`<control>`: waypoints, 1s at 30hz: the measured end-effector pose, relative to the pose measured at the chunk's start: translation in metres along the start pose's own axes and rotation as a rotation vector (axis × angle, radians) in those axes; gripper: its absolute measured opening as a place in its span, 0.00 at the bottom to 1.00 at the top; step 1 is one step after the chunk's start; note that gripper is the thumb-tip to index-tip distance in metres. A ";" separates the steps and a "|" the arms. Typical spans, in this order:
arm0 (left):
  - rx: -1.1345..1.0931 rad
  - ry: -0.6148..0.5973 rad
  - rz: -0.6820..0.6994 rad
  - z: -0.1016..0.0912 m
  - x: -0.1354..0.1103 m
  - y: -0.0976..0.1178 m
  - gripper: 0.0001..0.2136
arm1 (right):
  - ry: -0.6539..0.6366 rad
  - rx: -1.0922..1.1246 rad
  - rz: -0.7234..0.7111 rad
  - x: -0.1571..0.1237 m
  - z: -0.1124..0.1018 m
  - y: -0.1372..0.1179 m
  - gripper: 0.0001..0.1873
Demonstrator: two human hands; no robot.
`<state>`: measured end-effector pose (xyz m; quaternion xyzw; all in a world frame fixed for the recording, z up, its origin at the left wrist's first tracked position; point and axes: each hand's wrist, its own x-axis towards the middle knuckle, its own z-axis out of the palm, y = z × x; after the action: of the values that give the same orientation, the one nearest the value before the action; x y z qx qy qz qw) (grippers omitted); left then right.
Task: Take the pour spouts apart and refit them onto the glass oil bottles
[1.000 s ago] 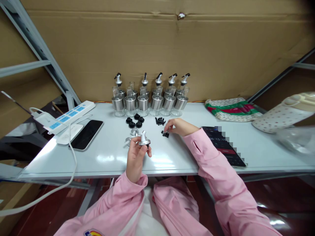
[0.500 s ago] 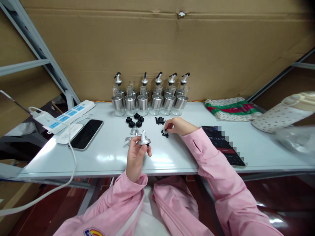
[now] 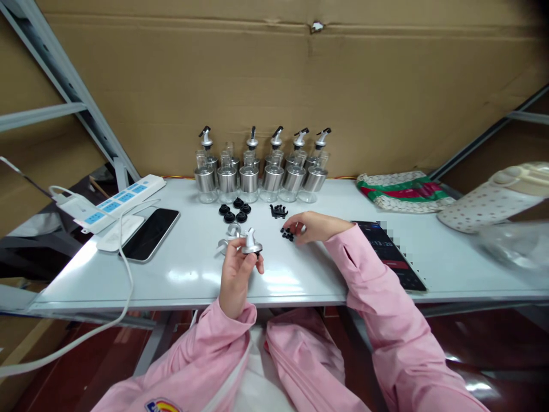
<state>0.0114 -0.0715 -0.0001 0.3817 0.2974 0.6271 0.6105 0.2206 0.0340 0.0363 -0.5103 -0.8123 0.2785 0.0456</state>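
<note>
My left hand [image 3: 237, 274] is closed on a silver pourer spout [image 3: 251, 243] with a black base, held upright just above the table's front half. To its right, my right hand [image 3: 311, 227] reaches down over a small pile of black caps [image 3: 287, 233]. Its fingers look slightly apart at the pile, and whether a fingertip touches a cap is hard to make out. Just behind lie several thin black levers [image 3: 278, 211]. Silver curved parts [image 3: 234, 230] rest behind my left hand, partly hidden by it. Black ribbed stoppers [image 3: 230, 217] form a group farther back.
Rows of glass bottles with steel sleeves [image 3: 249, 178] stand at the back, some topped with pourers. On the left are a power strip [image 3: 124, 200], a cable and a phone [image 3: 150, 234]. A tablet [image 3: 392, 257], a patterned cloth pouch [image 3: 403, 191] and a dotted bottle [image 3: 484, 200] lie right.
My right hand has shifted slightly right and toward me, its fingers spreading from a pinch over the black caps. My left hand keeps the pourer spout in the same place.
</note>
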 end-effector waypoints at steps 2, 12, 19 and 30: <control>-0.005 0.003 0.000 -0.001 0.000 -0.001 0.21 | -0.013 0.004 0.032 0.001 0.000 -0.002 0.23; -0.018 0.011 -0.009 0.000 -0.001 0.000 0.21 | 0.099 -0.056 -0.017 0.010 0.007 -0.004 0.09; -0.006 0.008 0.010 0.001 0.000 0.001 0.20 | 0.075 -0.008 0.004 0.007 0.005 -0.005 0.15; 0.009 0.011 0.003 0.002 0.000 0.000 0.21 | 0.066 -0.018 -0.042 0.009 0.007 -0.006 0.17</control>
<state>0.0128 -0.0718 0.0013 0.3812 0.3032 0.6287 0.6062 0.2085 0.0369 0.0317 -0.5024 -0.8235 0.2531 0.0735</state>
